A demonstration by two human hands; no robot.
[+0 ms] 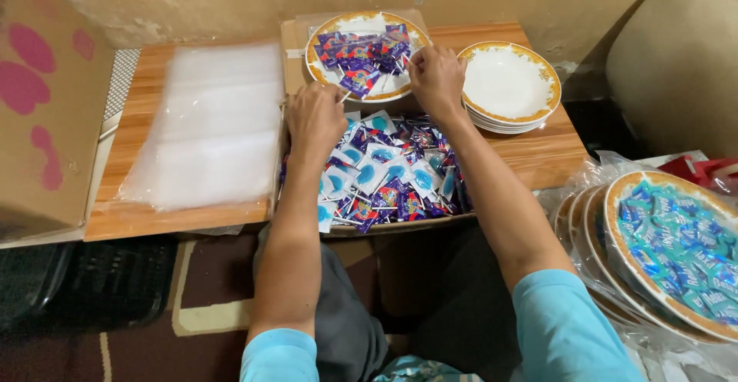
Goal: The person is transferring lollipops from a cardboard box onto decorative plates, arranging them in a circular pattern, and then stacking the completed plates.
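Purple wrapped lollipops (365,55) partly fill the gold-rimmed plate (327,32); many remain in the box (384,178). Left hand (315,117) grasps a lollipop stick, right hand (436,78) pinches candies on the plate.

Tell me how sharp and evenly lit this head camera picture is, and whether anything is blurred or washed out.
Head view: mostly sharp, with soft light; the clear plastic bags glare to hazy white, the empty plates look bright, the floor at lower left falls dark, and both hands stay crisp.
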